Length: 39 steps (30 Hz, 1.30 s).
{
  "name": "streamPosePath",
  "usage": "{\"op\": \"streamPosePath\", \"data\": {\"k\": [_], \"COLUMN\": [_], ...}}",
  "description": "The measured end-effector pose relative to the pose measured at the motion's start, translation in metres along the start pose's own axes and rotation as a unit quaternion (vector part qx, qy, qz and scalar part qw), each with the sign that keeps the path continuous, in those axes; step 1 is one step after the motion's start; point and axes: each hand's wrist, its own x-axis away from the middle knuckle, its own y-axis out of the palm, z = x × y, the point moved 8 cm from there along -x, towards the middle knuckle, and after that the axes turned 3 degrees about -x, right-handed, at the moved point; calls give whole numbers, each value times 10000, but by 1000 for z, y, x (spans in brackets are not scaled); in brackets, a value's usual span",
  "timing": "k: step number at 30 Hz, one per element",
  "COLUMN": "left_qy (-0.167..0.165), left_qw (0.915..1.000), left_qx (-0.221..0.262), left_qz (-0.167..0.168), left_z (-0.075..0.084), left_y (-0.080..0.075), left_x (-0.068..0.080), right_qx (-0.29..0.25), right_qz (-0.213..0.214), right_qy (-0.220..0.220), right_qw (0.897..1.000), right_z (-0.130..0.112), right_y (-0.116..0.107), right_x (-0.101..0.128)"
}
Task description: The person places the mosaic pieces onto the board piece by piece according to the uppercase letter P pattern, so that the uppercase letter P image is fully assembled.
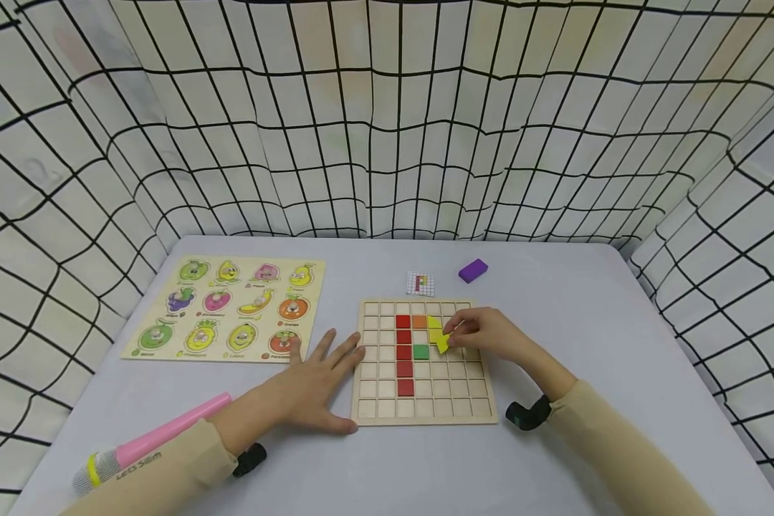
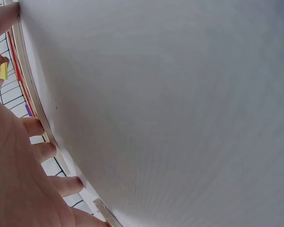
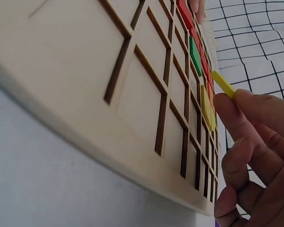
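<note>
Two hands were on the job: the right hand (image 1: 490,334) pinched a yellow tile (image 1: 442,343) tilted just above the wooden grid board (image 1: 426,410), right beside the yellow ones already placed. The left hand (image 1: 309,387) lay flat, fingers spread, against the board's left edge.

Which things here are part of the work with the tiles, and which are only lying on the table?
In use: grid board, steadied by the left hand; yellow tile pinched by the right hand; red tiles, orange tile, green tile; pattern card.

Lying about: fruit puzzle, purple block, pink microphone.
</note>
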Motion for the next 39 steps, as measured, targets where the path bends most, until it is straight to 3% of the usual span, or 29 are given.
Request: {"op": "streamPosePath", "data": {"k": [14, 29, 39], "left_qy": [0, 16, 9], "left_qw": [10000, 10000, 9998], "left_qx": [-27, 24, 39], "left_qz": [-46, -95, -195], "left_z": [4, 5, 3], "left_y": [-1, -4, -5], "left_x": [0, 2, 1], "right_qx": [694, 1066, 1385], "right_qz": [81, -52, 86], "right_qy": [-93, -206, -119], "right_qw": [9975, 9941, 9903], "right_z": [-10, -13, -15], "right_y": [13, 17, 0], "right_x": [1, -1, 2]}}
